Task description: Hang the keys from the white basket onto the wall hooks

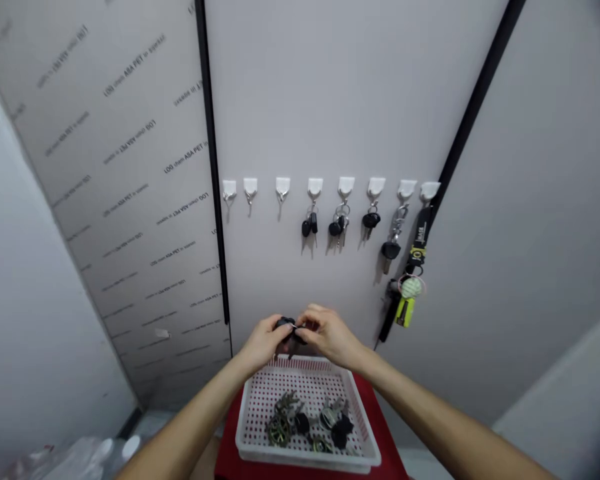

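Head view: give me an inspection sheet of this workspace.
Surface: red stand under a white basket.
Things: black keys held above the basket's far edge; heaped keys in the basket; eight white hooks, the right-hand five bearing hanging keys or a lanyard.
Clutter: capped clear plastic, perhaps bottles, at lower left.
Hands: left hand and right hand both grip the black keys.
Cables: nothing seen.
Surroundings: pale wall with black strips; printed panel at left.

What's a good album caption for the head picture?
Left hand and right hand hold black keys by the white basket, below wall hooks.
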### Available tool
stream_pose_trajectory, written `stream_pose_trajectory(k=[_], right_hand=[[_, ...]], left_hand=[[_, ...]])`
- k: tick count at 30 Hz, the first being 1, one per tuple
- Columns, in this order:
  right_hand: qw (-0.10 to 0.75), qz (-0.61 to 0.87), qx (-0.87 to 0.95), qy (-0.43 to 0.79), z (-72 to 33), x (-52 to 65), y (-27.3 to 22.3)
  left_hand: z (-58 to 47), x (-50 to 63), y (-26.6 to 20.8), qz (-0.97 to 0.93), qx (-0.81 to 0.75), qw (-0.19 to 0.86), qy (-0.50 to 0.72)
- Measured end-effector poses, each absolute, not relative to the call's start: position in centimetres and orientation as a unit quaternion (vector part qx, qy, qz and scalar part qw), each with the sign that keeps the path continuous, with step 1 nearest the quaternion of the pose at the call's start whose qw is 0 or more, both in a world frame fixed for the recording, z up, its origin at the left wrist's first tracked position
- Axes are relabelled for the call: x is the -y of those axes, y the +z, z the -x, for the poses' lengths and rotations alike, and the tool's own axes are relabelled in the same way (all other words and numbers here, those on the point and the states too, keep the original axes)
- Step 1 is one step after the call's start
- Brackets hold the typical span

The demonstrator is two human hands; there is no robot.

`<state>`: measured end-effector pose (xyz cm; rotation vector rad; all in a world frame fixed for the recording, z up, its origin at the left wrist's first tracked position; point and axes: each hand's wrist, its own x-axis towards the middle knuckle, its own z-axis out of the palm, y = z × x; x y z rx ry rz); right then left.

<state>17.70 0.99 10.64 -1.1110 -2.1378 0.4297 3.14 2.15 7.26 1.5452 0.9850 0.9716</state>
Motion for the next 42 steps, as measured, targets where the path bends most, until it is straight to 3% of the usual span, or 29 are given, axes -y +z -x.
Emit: stream_pose_trajectory(k=[4,11,17,26,32,34,39,42], right_hand=[[0.401,0.403,0.803,0.179,-15.8,-2.6,14.9],[0.593,0.39,0.666,0.229,-12.5,-6.4,23.5],[0.637,0.425,0.609,0.209,-11.7,-8.7,26.8],[0.552,0.497,0.641,0.194,-11.7,-9.7,25.2],[0.532,0.475,0.701,0.018,-13.8,-6.1,19.9],[0.468,0.48,0.742,0.026,-14.7,-4.4,16.0],[0.148,0.437,0.862,0.211,-16.2,-0.4,4.9],[0.068,0.418,0.883,0.2,-16.6,0.6,0.8]], left_hand=[[-2.0,-3.1,11.9,-0.635,-0.389,0.483,0.46],[-1.4,-5.5,21.6,-0.562,-0.362,0.438,0.601],[-2.1,-7.5,25.3,-0.569,-0.395,0.394,0.604],[-2.2,-8.1,23.2,-0.572,-0.436,0.419,0.554],[-1.0,-6.1,15.5,-0.545,-0.456,0.458,0.534],[-0.5,-4.8,11.1,-0.549,-0.47,0.487,0.491],[0.0,-1.4,1.5,-0.595,-0.507,0.492,0.384],[-0.1,-0.5,-0.8,-0.659,-0.498,0.432,0.362]])
